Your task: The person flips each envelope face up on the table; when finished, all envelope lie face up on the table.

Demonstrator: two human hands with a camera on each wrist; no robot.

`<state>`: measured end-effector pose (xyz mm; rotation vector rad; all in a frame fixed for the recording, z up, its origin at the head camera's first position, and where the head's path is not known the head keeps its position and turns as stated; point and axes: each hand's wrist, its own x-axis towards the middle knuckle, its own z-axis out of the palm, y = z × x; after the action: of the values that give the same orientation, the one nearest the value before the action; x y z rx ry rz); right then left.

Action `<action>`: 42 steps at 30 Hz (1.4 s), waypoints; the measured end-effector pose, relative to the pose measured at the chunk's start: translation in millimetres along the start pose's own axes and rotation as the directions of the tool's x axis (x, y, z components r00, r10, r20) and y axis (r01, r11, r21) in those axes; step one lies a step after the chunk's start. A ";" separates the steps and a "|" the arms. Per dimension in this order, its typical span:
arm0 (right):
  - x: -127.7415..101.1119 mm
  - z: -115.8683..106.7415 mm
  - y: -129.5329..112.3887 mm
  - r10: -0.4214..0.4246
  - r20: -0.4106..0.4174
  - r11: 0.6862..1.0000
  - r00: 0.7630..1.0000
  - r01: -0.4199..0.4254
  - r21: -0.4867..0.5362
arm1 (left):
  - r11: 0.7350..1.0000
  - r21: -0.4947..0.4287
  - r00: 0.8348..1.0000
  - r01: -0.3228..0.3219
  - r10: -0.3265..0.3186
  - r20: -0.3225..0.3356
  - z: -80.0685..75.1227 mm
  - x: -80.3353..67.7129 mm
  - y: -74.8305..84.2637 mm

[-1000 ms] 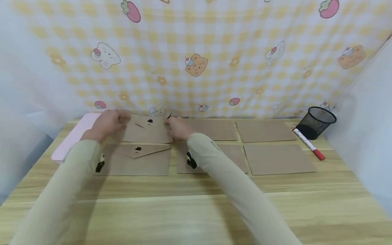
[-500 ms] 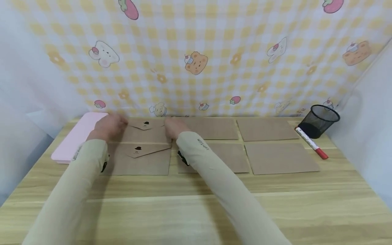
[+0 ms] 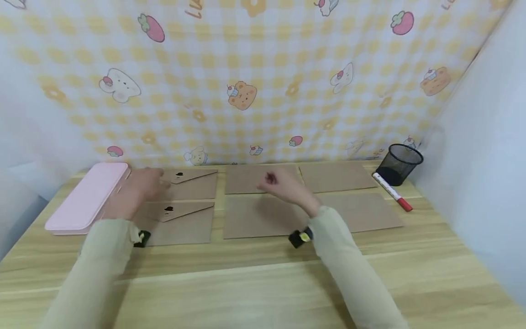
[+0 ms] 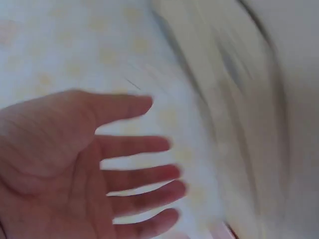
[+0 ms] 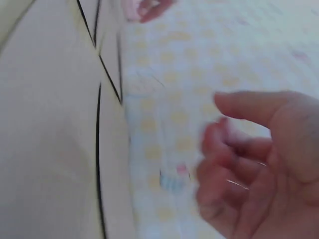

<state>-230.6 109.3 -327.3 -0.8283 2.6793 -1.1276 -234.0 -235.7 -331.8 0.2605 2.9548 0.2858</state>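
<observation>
Several brown kraft envelopes lie in two rows on the wooden table (image 3: 263, 283). The far-left envelope (image 3: 191, 183) and the near-left envelope (image 3: 181, 221) lie flap side up, each with a small black seal. My left hand (image 3: 137, 189) hovers over their left ends with straight, spread fingers (image 4: 144, 144) and holds nothing. My right hand (image 3: 283, 185) is raised above the middle envelopes (image 3: 255, 212), its fingers (image 5: 224, 149) loosely curled around nothing.
A pink case (image 3: 88, 198) lies at the far left. A black mesh cup (image 3: 400, 163) and a red-capped white marker (image 3: 392, 192) sit at the far right. The checked cloth backdrop (image 3: 246, 82) rises behind the table; a white wall closes the right side.
Both hands have left the far-left envelope, which now lies flat. The right hand has swung right over the middle envelopes; the left has drawn back slightly. The head view has shifted.
</observation>
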 end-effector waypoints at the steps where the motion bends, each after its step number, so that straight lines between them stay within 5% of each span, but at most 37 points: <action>1: -10.5 -2.2 7.2 -0.002 0.022 1.000 1.000 0.002 0.015 | 0.999 -0.022 0.999 -0.041 0.041 0.019 -0.1 -3.5 11.8; 7: -42.9 -6.7 40.5 0.043 0.097 0.999 0.994 -0.043 -0.007 | 0.962 -0.166 0.962 -0.218 0.241 0.131 4.7 -16.7 84.3; 13: -47.9 -8.9 46.4 0.109 0.164 0.991 0.980 -0.096 -0.089 | 0.942 -0.185 0.936 -0.281 0.312 0.164 15.7 -10.9 123.6; 17: -48.5 -6.7 46.2 0.143 0.231 0.982 0.962 -0.110 -0.150 | 0.924 -0.164 0.915 -0.346 0.371 0.158 30.8 -1.9 132.2; 24: -52.8 -3.3 46.6 0.173 0.249 0.958 0.953 -0.104 -0.267 | 0.904 -0.221 0.898 -0.365 0.405 0.174 49.7 3.9 133.7; 31: -56.0 1.0 41.9 0.220 0.265 0.920 0.939 -0.110 -0.376 | 0.873 -0.177 0.856 -0.454 0.483 0.185 61.1 6.0 137.6; 42: -62.4 1.8 41.2 0.265 0.254 0.917 0.930 -0.161 -0.365 | 0.906 -0.162 0.881 -0.390 0.419 0.220 61.6 -4.7 145.5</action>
<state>-195.5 164.7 -363.3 -0.6579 2.6517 -0.4529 -195.8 -85.2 -361.4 0.8396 2.5979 0.4348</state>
